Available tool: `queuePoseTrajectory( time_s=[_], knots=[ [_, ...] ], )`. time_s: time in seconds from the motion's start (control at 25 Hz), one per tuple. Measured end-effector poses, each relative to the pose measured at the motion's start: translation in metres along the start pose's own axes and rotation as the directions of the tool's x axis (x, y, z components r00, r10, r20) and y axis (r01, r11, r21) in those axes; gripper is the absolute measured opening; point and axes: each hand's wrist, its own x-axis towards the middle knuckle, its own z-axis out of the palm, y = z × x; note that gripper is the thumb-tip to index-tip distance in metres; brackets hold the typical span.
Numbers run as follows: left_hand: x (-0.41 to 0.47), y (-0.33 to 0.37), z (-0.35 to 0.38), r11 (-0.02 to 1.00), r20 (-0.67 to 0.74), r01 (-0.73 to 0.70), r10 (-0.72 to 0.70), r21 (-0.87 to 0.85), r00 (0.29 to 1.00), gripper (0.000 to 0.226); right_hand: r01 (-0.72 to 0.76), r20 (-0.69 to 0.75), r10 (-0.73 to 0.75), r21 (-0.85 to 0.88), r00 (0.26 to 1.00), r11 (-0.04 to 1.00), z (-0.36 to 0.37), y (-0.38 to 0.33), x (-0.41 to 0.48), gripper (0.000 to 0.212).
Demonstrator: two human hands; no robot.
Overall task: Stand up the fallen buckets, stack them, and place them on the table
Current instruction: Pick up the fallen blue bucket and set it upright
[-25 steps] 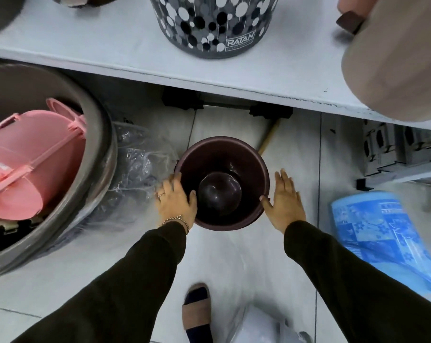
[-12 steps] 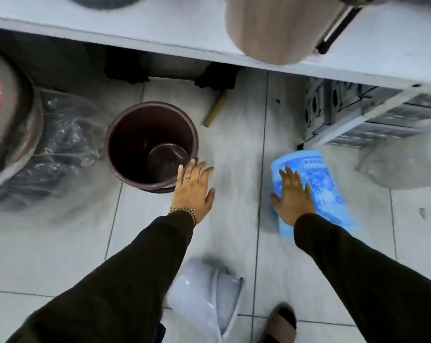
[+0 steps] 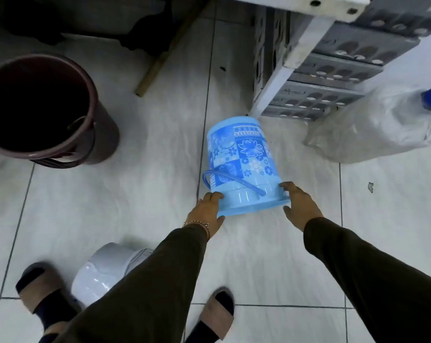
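Observation:
A light blue bucket (image 3: 244,164) with a flower pattern lies on its side on the tiled floor, its rim toward me and its handle draped across it. My left hand (image 3: 205,210) touches the rim's left side and my right hand (image 3: 299,204) touches its right side, fingers spread around it. A dark maroon bucket (image 3: 43,110) stands upright at the left. A pale grey bucket (image 3: 103,271) lies fallen near my feet, partly hidden by my left sleeve.
A white table leg (image 3: 283,68) and stacked grey crates (image 3: 333,78) stand behind the blue bucket. A clear plastic bag (image 3: 372,129) lies at the right, a wooden stick (image 3: 165,53) at the back. My sandalled feet (image 3: 216,315) are at the bottom.
Both hands left the upright maroon bucket and moved right to the fallen blue bucket. They now sit on either side of its rim. The view has swung right and down.

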Motion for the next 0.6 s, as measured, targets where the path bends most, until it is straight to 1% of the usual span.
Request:
queuePoseTrajectory(
  time_s=[0.08, 0.16, 0.24, 0.32, 0.4, 0.48, 0.56, 0.6],
  knots=[
    [0.004, 0.009, 0.011, 0.999, -0.106, 0.022, -0.027, -0.044, 0.994, 0.031, 0.066, -0.125, -0.065, 0.01, 0.99, 0.998, 0.005, 0.006, 0.004, 0.038],
    [0.005, 0.019, 0.004, 0.999, -0.215, -0.05, 0.051, 0.014, 0.975, 0.021, 0.118, -0.26, -0.113, 0.001, 0.959, 0.993, -0.004, 0.005, 0.006, 0.024],
    [0.006, 0.029, -0.024, 0.991, -0.291, -0.114, 0.128, 0.066, 0.948, 0.021, 0.205, -0.39, -0.176, 0.033, 0.904, 0.978, -0.027, -0.004, 0.009, 0.02],
    [0.012, 0.042, -0.061, 0.992, -0.349, -0.11, 0.125, 0.062, 0.929, 0.023, 0.254, -0.461, -0.189, 0.083, 0.867, 0.964, -0.059, -0.016, 0.018, 0.022],
    [0.024, 0.047, -0.087, 0.998, -0.382, -0.032, 0.01, -0.052, 0.924, 0.024, 0.212, -0.434, -0.11, 0.195, 0.894, 0.957, -0.075, -0.025, 0.032, 0.034],
    [0.038, 0.052, -0.103, 0.98, -0.369, 0.065, -0.132, -0.187, 0.92, 0.025, 0.119, -0.312, -0.014, 0.32, 0.95, 0.94, -0.083, -0.025, 0.04, 0.058],
    [0.048, 0.051, -0.105, 0.935, -0.346, 0.144, -0.258, -0.323, 0.902, 0.026, 0.06, -0.184, 0.005, 0.345, 0.983, 0.937, -0.071, -0.022, 0.039, 0.074],
    [0.052, 0.049, -0.104, 0.905, -0.334, 0.176, -0.316, -0.386, 0.888, 0.027, 0.066, -0.178, -0.001, 0.357, 0.984, 0.932, -0.063, -0.021, 0.037, 0.076]
  ],
)
